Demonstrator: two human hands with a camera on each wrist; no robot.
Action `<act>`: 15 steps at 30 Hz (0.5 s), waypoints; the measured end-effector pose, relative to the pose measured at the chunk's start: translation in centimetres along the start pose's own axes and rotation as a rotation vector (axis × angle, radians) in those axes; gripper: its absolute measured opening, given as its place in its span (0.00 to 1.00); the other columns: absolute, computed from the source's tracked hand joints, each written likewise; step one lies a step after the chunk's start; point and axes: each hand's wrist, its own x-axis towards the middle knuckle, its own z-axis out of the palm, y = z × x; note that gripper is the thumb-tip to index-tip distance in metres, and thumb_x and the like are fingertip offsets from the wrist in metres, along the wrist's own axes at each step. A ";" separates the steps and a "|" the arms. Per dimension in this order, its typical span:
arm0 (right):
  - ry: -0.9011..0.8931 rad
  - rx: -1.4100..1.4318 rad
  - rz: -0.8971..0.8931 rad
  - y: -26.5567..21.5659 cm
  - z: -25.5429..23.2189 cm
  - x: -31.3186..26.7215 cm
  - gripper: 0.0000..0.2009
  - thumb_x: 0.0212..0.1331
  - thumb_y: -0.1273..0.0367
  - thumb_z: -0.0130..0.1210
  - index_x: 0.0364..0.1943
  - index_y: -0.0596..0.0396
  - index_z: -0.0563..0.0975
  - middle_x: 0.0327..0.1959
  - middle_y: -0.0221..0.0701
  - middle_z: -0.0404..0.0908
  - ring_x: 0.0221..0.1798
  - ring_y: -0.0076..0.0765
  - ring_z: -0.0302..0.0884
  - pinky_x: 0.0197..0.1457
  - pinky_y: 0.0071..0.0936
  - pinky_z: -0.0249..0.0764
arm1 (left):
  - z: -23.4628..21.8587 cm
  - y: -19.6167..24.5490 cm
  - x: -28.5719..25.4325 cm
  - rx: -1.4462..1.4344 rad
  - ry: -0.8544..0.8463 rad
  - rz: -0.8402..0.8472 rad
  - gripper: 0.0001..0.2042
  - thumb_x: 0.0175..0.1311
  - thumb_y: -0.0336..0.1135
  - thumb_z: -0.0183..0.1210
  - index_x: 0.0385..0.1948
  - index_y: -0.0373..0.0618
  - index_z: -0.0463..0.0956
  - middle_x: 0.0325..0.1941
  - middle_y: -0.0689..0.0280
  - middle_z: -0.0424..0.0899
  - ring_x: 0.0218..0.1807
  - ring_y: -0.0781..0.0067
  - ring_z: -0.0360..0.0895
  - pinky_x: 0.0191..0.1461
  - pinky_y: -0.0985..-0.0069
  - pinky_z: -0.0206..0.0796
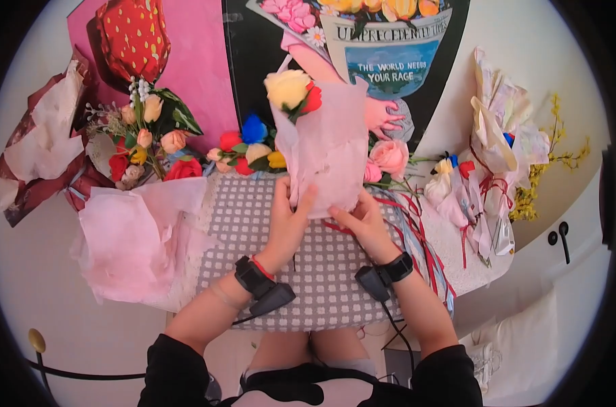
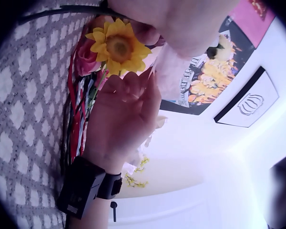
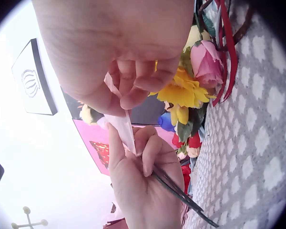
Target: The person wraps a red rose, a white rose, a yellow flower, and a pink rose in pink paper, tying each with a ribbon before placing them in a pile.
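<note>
Pink wrapping paper point(image 1: 328, 149) is held up in front of the body, with a cream flower point(image 1: 286, 88) and a red one at its upper left. At the paper's lower left edge the left hand point(image 1: 289, 220) grips it; dark green stems point(image 3: 178, 193) come out of that hand in the right wrist view. The right hand point(image 1: 368, 224) pinches the lower right edge between thumb and fingers. A yellow sunflower point(image 2: 117, 47) shows close to the hands in the left wrist view, behind the paper in the head view.
Loose pink paper point(image 1: 128, 237) lies at the left of the checked cloth point(image 1: 321, 285). Flowers point(image 1: 179, 142) line the back. Red and grey ribbons point(image 1: 420, 230) hang at the right, beside small wrapped bouquets point(image 1: 494, 136). Painted posters stand behind.
</note>
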 end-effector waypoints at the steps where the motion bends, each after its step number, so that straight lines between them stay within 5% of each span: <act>1: -0.006 -0.004 -0.018 -0.1 0.0 0.0 0.22 0.53 0.74 0.57 0.53 0.58 0.64 0.41 0.28 0.74 0.32 0.16 0.71 0.29 0.13 0.67 | 0.0 0.2 0.3 0.093 0.016 0.044 0.10 0.63 0.35 0.51 0.39 0.42 0.63 0.32 0.71 0.70 0.27 0.87 0.65 0.25 0.88 0.58; 5: 0.038 0.100 -0.035 -0.5 0.4 0.0 0.23 0.52 0.76 0.56 0.53 0.58 0.64 0.40 0.27 0.74 0.30 0.16 0.70 0.31 0.13 0.66 | -0.5 1.5 0.6 0.069 0.120 -0.012 0.10 0.60 0.32 0.55 0.37 0.41 0.64 0.36 0.70 0.72 0.36 0.85 0.67 0.39 0.87 0.60; 8: 0.070 0.103 -0.055 -0.3 0.1 0.1 0.20 0.53 0.75 0.55 0.52 0.58 0.65 0.37 0.26 0.74 0.27 0.15 0.69 0.29 0.13 0.64 | -1.2 -0.5 1.5 0.056 0.085 0.225 0.10 0.60 0.31 0.55 0.38 0.39 0.65 0.35 0.69 0.73 0.34 0.85 0.69 0.38 0.88 0.61; 15: 0.282 0.208 -0.015 0.0 -0.9 0.7 0.14 0.54 0.76 0.50 0.45 0.55 0.65 0.29 0.26 0.70 0.24 0.17 0.64 0.24 0.15 0.59 | -0.7 -0.2 1.1 0.042 0.077 0.170 0.13 0.61 0.30 0.54 0.44 0.37 0.67 0.32 0.67 0.75 0.32 0.83 0.71 0.37 0.87 0.63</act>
